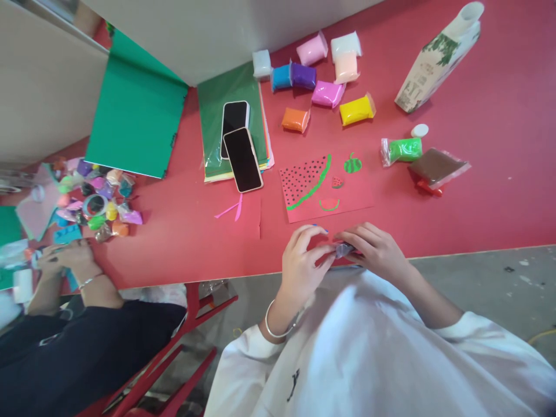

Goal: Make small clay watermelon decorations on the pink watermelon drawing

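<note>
At the table's near edge, my right hand (376,250) is closed around a small dark packet of clay (344,249) in a clear wrapper, with much of it hidden by the fingers. My left hand (306,260) wears a bangle and pinches the wrapper's left end. Just beyond both hands lies a red sheet (356,200) bearing a large watermelon slice (307,180) with black dots and a green rind. Beside the slice are a small round striped melon (353,164), a tiny slice (337,182) and a green-edged curved piece (329,204).
Two phones (243,159) rest on a stack of coloured paper (226,81). Pink plastic tools (238,208) lie nearby. Several clay packets (328,92) sit behind the sheet; green (403,149) and brown (436,167) ones are right, near an open carton (438,61). Another person's hands (72,258) work at left.
</note>
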{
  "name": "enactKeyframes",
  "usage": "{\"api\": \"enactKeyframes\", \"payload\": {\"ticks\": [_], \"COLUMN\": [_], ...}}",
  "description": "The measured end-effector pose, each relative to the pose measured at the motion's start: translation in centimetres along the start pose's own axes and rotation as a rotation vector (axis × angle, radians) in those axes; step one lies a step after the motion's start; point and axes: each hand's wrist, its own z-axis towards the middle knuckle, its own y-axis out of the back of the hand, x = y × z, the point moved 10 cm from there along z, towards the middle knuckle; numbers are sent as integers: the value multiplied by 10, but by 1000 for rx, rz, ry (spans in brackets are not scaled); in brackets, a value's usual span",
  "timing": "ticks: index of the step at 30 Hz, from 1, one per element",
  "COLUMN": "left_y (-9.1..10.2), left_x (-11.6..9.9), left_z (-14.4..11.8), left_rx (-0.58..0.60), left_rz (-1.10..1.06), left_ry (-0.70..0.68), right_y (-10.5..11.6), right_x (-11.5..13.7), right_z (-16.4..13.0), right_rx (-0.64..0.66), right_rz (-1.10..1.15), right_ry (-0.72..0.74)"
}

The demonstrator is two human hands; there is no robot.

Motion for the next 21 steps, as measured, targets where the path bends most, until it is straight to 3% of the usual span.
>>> {"api": "enactKeyframes", "payload": {"ticks": [15, 21], "left_y": [-3, 1], "left_x": [-8, 0], "left_z": [-4, -3], "left_rx": [-73, -104], "left_rz": [160, 32], "left_ry": [-47, 18], "right_y": [-4, 0], "right_x": [-3, -10], "right_z": [7, 7], "right_rx": [35, 7], "right_rz": [-63, -24], "right_ry": [-31, -85]}}
